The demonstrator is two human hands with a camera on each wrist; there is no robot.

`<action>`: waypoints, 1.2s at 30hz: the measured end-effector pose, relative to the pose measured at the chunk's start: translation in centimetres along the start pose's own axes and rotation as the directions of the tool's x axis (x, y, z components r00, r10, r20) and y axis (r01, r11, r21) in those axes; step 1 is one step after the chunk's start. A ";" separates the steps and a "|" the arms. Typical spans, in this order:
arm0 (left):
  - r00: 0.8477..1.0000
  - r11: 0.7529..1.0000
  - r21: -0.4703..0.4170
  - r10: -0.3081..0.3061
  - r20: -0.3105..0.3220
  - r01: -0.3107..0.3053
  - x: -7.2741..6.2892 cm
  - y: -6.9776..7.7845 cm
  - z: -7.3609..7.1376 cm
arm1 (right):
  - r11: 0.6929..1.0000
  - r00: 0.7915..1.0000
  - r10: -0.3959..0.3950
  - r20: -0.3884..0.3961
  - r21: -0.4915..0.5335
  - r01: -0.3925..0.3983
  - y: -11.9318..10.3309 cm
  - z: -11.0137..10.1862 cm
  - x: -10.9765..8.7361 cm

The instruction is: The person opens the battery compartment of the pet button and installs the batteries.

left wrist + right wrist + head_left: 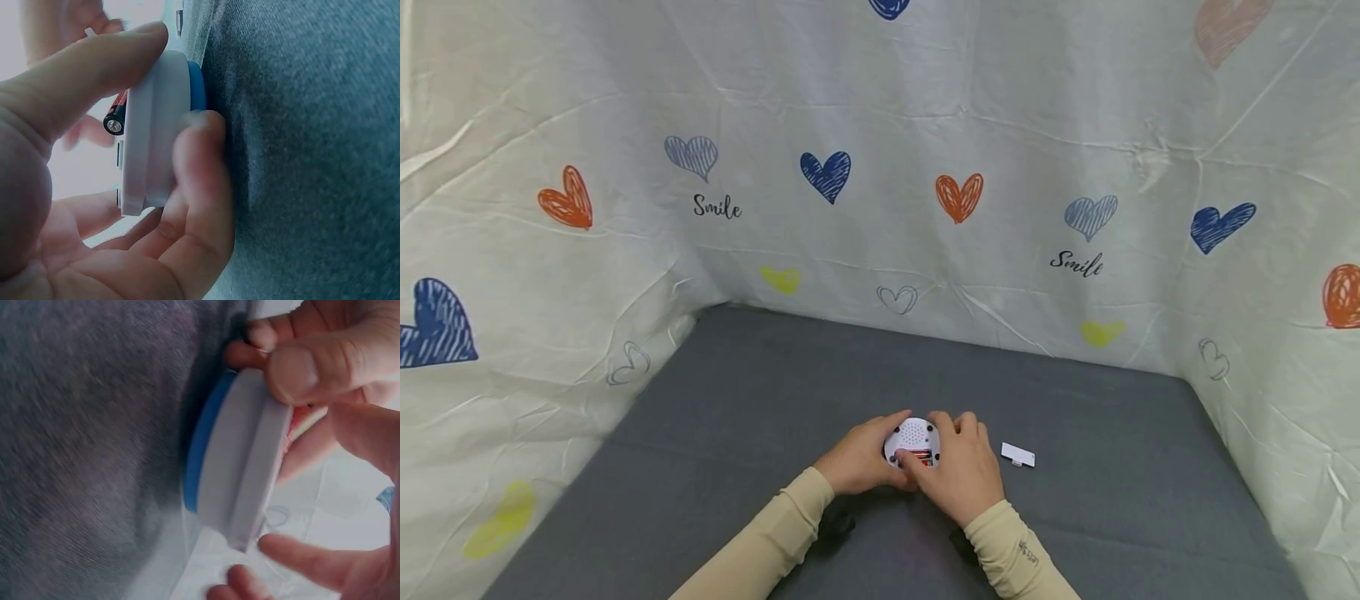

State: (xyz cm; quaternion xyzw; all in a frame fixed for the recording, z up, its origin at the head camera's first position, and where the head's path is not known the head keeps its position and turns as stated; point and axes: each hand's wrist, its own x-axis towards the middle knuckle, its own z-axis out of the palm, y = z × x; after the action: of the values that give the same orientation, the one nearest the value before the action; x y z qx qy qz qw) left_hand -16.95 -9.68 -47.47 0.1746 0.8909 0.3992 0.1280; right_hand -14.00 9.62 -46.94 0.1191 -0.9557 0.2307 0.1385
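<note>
A small round white device [913, 432] with a blue underside sits face down between both hands. On its upturned back are a grille of small holes, dark feet and an uncovered battery bay with red-and-black batteries [922, 457]. In the left wrist view one battery [115, 117] sticks up at a tilt from the back. My left hand [865, 457] grips the rim, thumb on the near side and fingers curled round the far side. My right hand [964, 467] has its thumb over the batteries and fingertips at the far right rim. A white battery cover [1018, 455] lies right of it.
Dark grey cloth [1097, 483] covers the table. A white curtain [895, 142] printed with hearts hangs along the back and both sides. Dark straps [835, 529] show under the wrists.
</note>
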 end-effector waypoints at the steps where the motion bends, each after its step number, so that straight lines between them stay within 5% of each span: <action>1: 1.000 1.000 0.003 -0.003 -0.003 0.003 0.0 0.0 0.0 | 1.000 0.999 0.029 0.018 -0.013 -0.029 0.0 0.1 -0.1; 7: 1.000 1.000 0.020 -0.001 -0.019 0.002 0.0 0.2 0.1 | 0.997 0.994 0.072 0.076 -0.014 -0.071 0.1 0.2 -0.1; 27: 0.999 1.000 0.005 0.017 -0.041 -0.016 0.1 0.2 0.6 | 0.990 0.987 0.126 0.096 0.050 -0.131 0.1 0.3 -0.2; 36: 0.999 1.000 -0.014 0.018 -0.046 -0.019 0.2 -0.1 0.7 | 0.996 0.992 0.087 0.091 -0.008 -0.087 0.6 -0.1 -0.4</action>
State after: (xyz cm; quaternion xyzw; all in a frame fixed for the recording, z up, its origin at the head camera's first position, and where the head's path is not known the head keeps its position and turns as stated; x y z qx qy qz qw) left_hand -16.86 -9.23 -48.00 0.1728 0.8892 0.4105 0.1052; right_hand -13.78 10.24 -47.25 0.0876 -0.9658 0.2290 0.0849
